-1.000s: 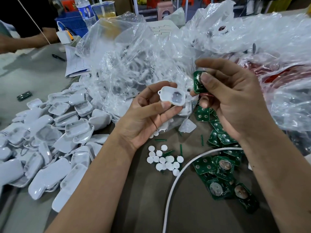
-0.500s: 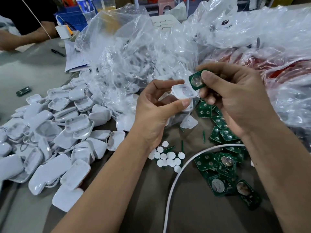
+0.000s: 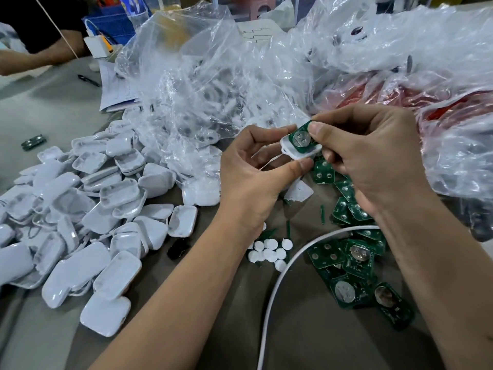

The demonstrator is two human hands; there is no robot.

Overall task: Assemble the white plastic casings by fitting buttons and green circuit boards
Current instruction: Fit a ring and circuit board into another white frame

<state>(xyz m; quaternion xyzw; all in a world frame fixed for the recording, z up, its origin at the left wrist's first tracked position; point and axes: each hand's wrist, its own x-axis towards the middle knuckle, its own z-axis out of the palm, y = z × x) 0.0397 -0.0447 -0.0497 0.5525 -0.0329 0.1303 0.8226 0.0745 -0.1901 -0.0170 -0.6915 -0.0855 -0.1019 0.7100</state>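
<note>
A small rounded white plastic casing (image 3: 298,152) with a glossy moulded rim is held above the middle of the bench, and a green circuit board (image 3: 302,140) carrying a round silvery metal disc lies in its hollow, one corner still tilted up at the far end. The left hand (image 3: 256,180) pinches the casing between thumb and curled fingers from the left; the right hand (image 3: 373,156) pinches the board's far corner between thumb and forefinger. Just below them, on the grey-brown bench (image 3: 186,329), lies a cluster of flat white round plastic buttons (image 3: 269,253), with thin green offcut slivers near it. To the right a loose heap of green circuit boards (image 3: 352,265) shows solder pads and coin-shaped discs, crossed by a smooth white curved cable (image 3: 280,284). On the left a wide pile of empty white plastic shells (image 3: 80,217) sprawls, some hollow side up. Beyond, crinkled clear plastic bags (image 3: 213,97) fill the far side.
</note>
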